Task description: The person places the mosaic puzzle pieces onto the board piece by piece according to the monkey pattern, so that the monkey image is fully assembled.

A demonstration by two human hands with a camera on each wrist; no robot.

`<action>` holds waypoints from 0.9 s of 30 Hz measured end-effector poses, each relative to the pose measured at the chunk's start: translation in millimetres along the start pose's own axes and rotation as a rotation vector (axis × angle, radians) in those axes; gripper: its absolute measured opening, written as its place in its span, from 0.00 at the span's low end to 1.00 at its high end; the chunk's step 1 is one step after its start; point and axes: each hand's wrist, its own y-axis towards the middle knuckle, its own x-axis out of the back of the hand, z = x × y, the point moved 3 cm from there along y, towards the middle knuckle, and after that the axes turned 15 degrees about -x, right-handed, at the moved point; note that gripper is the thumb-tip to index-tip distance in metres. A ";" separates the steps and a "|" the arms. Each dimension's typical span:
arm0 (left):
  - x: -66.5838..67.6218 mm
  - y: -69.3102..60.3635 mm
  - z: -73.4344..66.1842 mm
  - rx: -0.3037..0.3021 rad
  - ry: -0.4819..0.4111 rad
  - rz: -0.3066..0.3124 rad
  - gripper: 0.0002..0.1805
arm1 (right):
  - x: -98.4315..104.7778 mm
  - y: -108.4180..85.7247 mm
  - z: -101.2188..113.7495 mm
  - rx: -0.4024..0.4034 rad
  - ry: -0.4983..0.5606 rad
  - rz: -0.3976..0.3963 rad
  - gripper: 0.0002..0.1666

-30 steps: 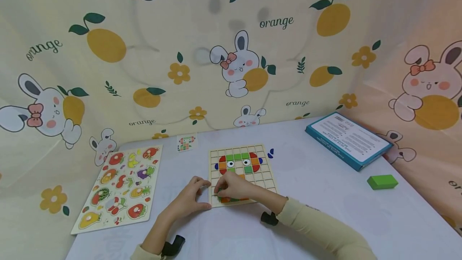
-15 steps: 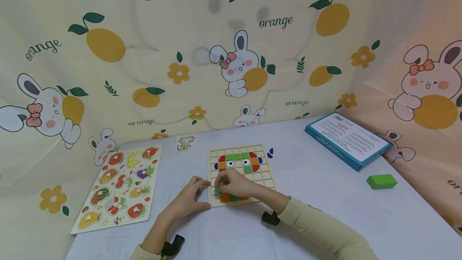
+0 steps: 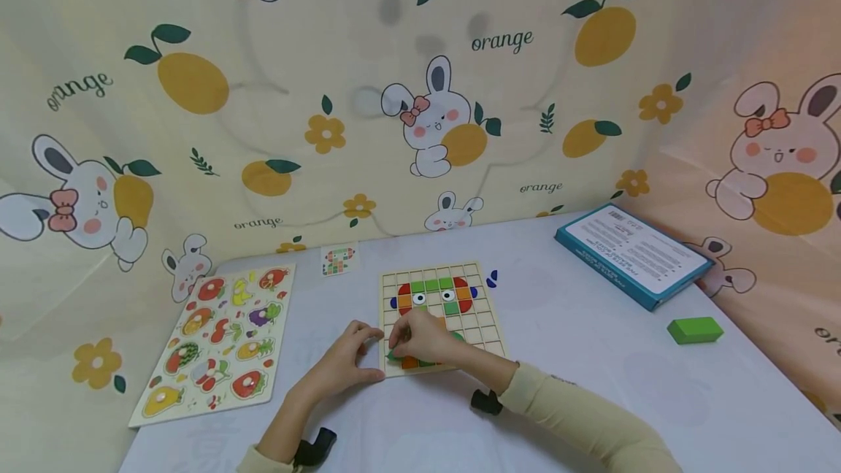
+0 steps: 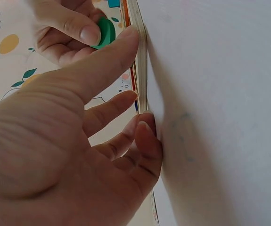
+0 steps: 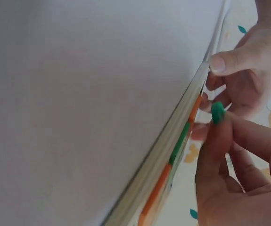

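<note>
A wooden grid board (image 3: 485, 320) lies on the table, with red, orange, green and blue pieces and two eye pieces forming a pattern on it. My right hand (image 3: 423, 338) is over its lower left part. Thumb and fingertips pinch a small green piece (image 5: 217, 112) with a rounded edge, which also shows as a green piece (image 4: 108, 33) in the left wrist view. My left hand (image 3: 343, 358) rests against the board's left edge, thumb near the front corner, fingers loosely bent. The right hand hides part of the pattern.
Two blue pieces (image 3: 493, 279) lie right of the board. A small pattern card (image 3: 338, 260) sits behind it. To the left is a fruit puzzle board (image 3: 220, 345). A blue-edged box (image 3: 634, 254) and a green block (image 3: 695, 331) are on the right.
My right hand lifted a little, bringing the green piece into view, then lowered it toward the board's lower left cells. The left hand has stayed at the board's edge.
</note>
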 end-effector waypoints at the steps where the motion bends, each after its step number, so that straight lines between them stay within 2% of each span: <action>1: -0.1 -0.1 0.1 -0.001 0.001 0.000 0.35 | -1.3 0.0 -0.5 -0.005 0.012 0.007 0.06; 6: 0.2 -0.7 0.0 0.001 0.000 -0.001 0.36 | -5.8 1.0 -2.5 -0.015 0.044 0.038 0.05; 15: 0.7 -0.2 0.0 0.003 0.006 -0.001 0.36 | -7.0 2.9 -4.9 -0.013 -0.168 -0.020 0.06; 21: 1.7 0.3 0.1 0.003 0.004 -0.005 0.36 | -7.9 2.4 -3.3 -0.009 -0.268 -0.045 0.05; 23: 2.0 0.2 -0.4 -0.001 0.000 -0.004 0.35 | -6.9 -0.2 -0.8 0.027 -0.359 -0.058 0.04; 24: 1.9 0.0 -0.8 -0.004 -0.001 -0.003 0.35 | -6.4 -2.8 0.7 0.062 -0.437 -0.068 0.04; 27: 2.2 0.7 -2.5 -0.016 0.004 0.001 0.35 | -3.9 -16.4 4.9 0.189 -0.755 -0.084 0.19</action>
